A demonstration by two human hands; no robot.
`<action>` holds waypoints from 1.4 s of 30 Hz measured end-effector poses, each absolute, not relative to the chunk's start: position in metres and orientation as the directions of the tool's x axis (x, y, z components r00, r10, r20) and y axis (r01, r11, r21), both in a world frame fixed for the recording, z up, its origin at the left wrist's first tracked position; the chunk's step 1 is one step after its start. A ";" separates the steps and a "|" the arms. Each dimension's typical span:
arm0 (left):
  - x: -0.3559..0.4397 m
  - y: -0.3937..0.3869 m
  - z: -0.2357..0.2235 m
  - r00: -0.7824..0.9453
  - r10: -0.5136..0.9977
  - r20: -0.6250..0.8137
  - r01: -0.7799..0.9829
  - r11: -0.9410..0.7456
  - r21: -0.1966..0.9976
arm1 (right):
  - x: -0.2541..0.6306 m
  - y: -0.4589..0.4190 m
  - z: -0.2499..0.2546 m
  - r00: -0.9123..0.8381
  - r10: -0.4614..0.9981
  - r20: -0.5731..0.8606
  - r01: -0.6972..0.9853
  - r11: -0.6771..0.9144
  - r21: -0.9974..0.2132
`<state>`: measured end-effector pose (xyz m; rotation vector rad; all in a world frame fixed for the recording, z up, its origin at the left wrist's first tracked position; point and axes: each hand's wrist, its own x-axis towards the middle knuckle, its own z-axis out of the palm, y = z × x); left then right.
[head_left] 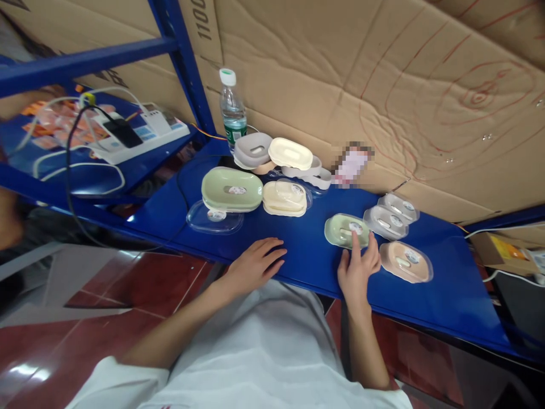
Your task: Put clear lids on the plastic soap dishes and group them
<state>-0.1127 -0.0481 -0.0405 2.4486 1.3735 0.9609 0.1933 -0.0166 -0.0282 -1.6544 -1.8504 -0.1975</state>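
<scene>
My right hand point(360, 267) is at a small light-green oval box point(340, 228) with a clear lid and a round sticker. Its index finger rests on the lid, the thumb is by the near edge, and the other fingers are at the right end; the fingers are spread. My left hand point(258, 262) lies palm down with loose fingers at the blue table's point(310, 250) front edge, holding nothing. Beyond it are a larger green oval container point(213, 187), a cream lidded box point(276, 205) and a clear lid point(200, 222).
Right of the green box stand a peach lidded box point(394, 262) and two grey lidded boxes point(381, 222). Grey tubs point(251, 142) and a cream tub point(290, 153) are piled behind, beside a water bottle point(232, 108). A power strip point(166, 136) with cables lies left.
</scene>
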 end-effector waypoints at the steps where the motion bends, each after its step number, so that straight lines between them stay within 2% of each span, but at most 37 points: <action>1: -0.113 -0.048 -0.041 0.370 0.812 0.452 0.705 -0.562 0.433 | 0.193 -0.016 -0.029 0.005 0.843 0.537 0.937 0.184 -0.298; 5: -0.113 -0.048 -0.040 0.373 0.802 0.466 0.713 -0.569 0.409 | 0.191 -0.015 -0.028 -0.001 0.866 0.501 0.954 0.151 -0.259; 12: -0.114 -0.049 -0.040 0.378 0.794 0.476 0.726 -0.573 0.379 | 0.198 -0.029 -0.022 -0.029 0.898 0.440 0.989 0.090 -0.119; 21: -0.113 -0.047 -0.043 0.379 0.770 0.512 0.730 -0.589 0.346 | 0.251 -0.066 -0.025 0.117 0.896 0.429 0.988 -0.059 -0.146; 25: -0.111 -0.049 -0.039 0.363 0.777 0.515 0.742 -0.575 0.345 | 0.294 -0.046 -0.017 0.088 0.894 0.439 0.990 -0.029 -0.141; 29: -0.111 -0.051 -0.035 0.386 0.774 0.502 0.748 -0.581 0.321 | 0.334 -0.020 -0.021 0.023 0.830 0.557 0.991 0.055 -0.123; 31: -0.112 -0.050 -0.036 0.402 0.772 0.492 0.758 -0.582 0.295 | 0.343 -0.012 -0.028 0.070 0.800 0.596 0.989 0.020 -0.144; 35: -0.112 -0.048 -0.041 0.375 0.775 0.509 0.758 -0.572 0.312 | 0.338 -0.010 -0.025 0.142 0.812 0.565 0.985 -0.058 -0.164; 37: -0.110 -0.049 -0.040 0.370 0.771 0.518 0.742 -0.581 0.334 | 0.329 -0.005 -0.016 0.113 0.815 0.569 0.991 -0.054 -0.118; 42: -0.127 -0.054 -0.017 0.397 0.708 0.584 0.691 -0.650 0.318 | 0.312 0.038 0.009 -0.181 0.861 0.476 0.983 0.149 0.104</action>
